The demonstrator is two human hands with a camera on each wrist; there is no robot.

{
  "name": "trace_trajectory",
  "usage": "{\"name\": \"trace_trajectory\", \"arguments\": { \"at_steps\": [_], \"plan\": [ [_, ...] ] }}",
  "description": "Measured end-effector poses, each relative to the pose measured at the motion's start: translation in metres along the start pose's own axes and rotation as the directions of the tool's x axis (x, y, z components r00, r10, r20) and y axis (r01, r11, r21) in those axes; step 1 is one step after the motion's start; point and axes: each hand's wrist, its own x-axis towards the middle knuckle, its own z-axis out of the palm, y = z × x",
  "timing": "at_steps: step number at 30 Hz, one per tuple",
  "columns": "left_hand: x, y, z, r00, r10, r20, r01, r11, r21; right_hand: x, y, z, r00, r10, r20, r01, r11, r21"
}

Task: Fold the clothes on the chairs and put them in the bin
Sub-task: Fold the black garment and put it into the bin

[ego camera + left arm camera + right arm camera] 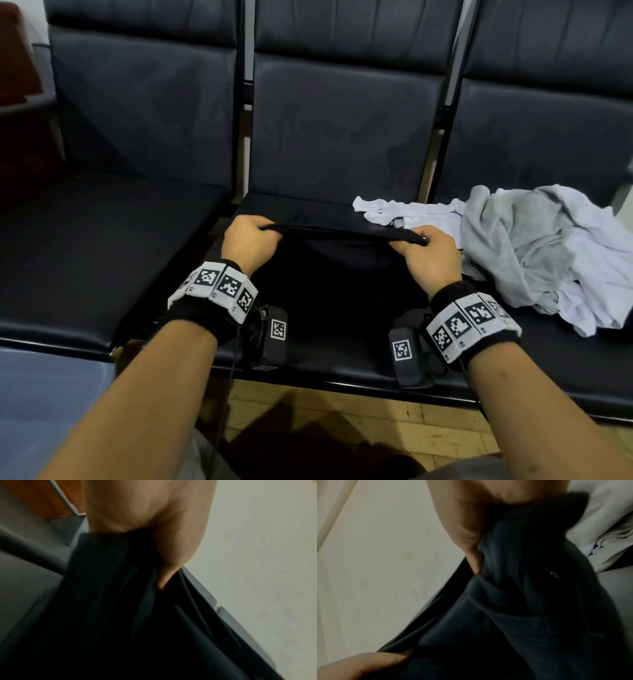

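Note:
A black garment [337, 274] hangs over the middle chair seat [308, 209], stretched between my two hands. My left hand [251, 236] grips its upper left edge in a fist, and my right hand [424, 248] grips the upper right edge the same way. In the left wrist view the dark cloth [120, 608] drops from my curled fingers [171, 555]. The right wrist view shows the same black cloth [530, 588] bunched under my right hand's fingers [467, 534]. A crumpled heap of grey clothes [534, 246] and white clothes [411, 209] lies on the right seat. No bin is in view.
Three dark padded chairs stand in a row; the left seat [102, 257] holds nothing. A wooden floor [359, 428] shows below the seat fronts. A brown wooden piece of furniture [17, 68] stands at the far left. White cloth [599, 527] lies close to my right hand.

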Motion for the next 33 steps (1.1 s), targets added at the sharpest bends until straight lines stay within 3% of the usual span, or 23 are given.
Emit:
{"name": "trace_trajectory", "arguments": {
  "at_steps": [3, 7, 8, 11, 13, 14, 16, 17, 18, 20, 22, 24, 27, 29, 31, 33],
  "plan": [
    [0.006, -0.002, -0.007, 0.997, -0.052, -0.057, 0.052, 0.999, 0.011, -0.004, -0.002, -0.006, 0.976, -0.003, 0.218, 0.006, 1.0, -0.015],
    [0.004, -0.004, -0.004, 0.995, -0.068, 0.08, 0.073, 0.995, -0.065, -0.009, 0.004, -0.007, 0.813, 0.075, 0.577, -0.016, 0.994, -0.107],
    [0.001, -0.004, -0.003, 0.994, -0.061, 0.092, 0.068, 0.995, -0.069, -0.009, 0.009, -0.006, 0.8, 0.104, 0.59, 0.009, 0.983, -0.185],
    [-0.004, 0.001, 0.001, 0.981, -0.031, 0.189, 0.031, 1.0, 0.002, -0.003, 0.019, -0.002, 0.872, 0.076, 0.483, 0.121, 0.923, -0.364],
    [-0.01, 0.003, 0.0, 0.92, -0.09, 0.381, 0.086, 0.996, 0.028, -0.001, 0.021, 0.0, 0.903, 0.031, 0.428, 0.094, 0.959, -0.268],
    [-0.013, 0.002, -0.002, 0.864, -0.134, 0.486, 0.098, 0.99, 0.099, -0.001, 0.02, 0.001, 0.916, 0.03, 0.4, 0.046, 0.983, -0.179],
    [-0.013, -0.005, -0.005, 0.742, -0.262, 0.617, 0.044, 0.938, 0.345, -0.003, 0.019, 0.003, 0.925, 0.05, 0.376, -0.033, 0.998, -0.052],
    [-0.013, -0.008, -0.005, 0.712, -0.304, 0.633, -0.012, 0.896, 0.444, -0.004, 0.019, 0.004, 0.923, 0.05, 0.382, -0.036, 0.998, -0.044],
    [-0.014, -0.01, -0.004, 0.72, -0.318, 0.617, -0.064, 0.855, 0.515, -0.004, 0.02, 0.004, 0.918, 0.044, 0.395, -0.027, 0.998, -0.049],
    [-0.014, -0.011, -0.004, 0.781, -0.289, 0.553, -0.107, 0.811, 0.575, -0.007, 0.018, 0.004, 0.898, 0.053, 0.438, -0.057, 0.998, -0.006],
    [-0.014, -0.01, -0.005, 0.822, -0.225, 0.522, -0.089, 0.856, 0.509, -0.01, 0.015, 0.001, 0.856, 0.062, 0.514, -0.119, 0.99, 0.078],
    [-0.012, -0.009, -0.007, 0.864, -0.133, 0.486, -0.061, 0.93, 0.364, -0.012, 0.012, -0.002, 0.773, 0.051, 0.633, -0.101, 0.994, 0.043],
    [-0.016, -0.003, -0.01, 0.904, -0.048, 0.424, -0.021, 0.987, 0.157, -0.02, 0.01, -0.002, 0.599, 0.175, 0.782, 0.033, 0.97, -0.242],
    [-0.021, 0.003, -0.011, 0.851, -0.059, 0.522, 0.01, 0.995, 0.095, -0.023, 0.009, 0.002, 0.551, 0.299, 0.779, 0.17, 0.874, -0.456],
    [-0.025, 0.003, -0.014, 0.729, -0.172, 0.663, 0.036, 0.976, 0.213, -0.024, 0.005, 0.006, 0.617, 0.334, 0.713, 0.277, 0.756, -0.594],
    [-0.026, -0.001, -0.018, 0.606, -0.341, 0.719, 0.03, 0.913, 0.407, -0.023, 0.001, 0.005, 0.707, 0.271, 0.653, 0.291, 0.73, -0.618]
  ]
}}
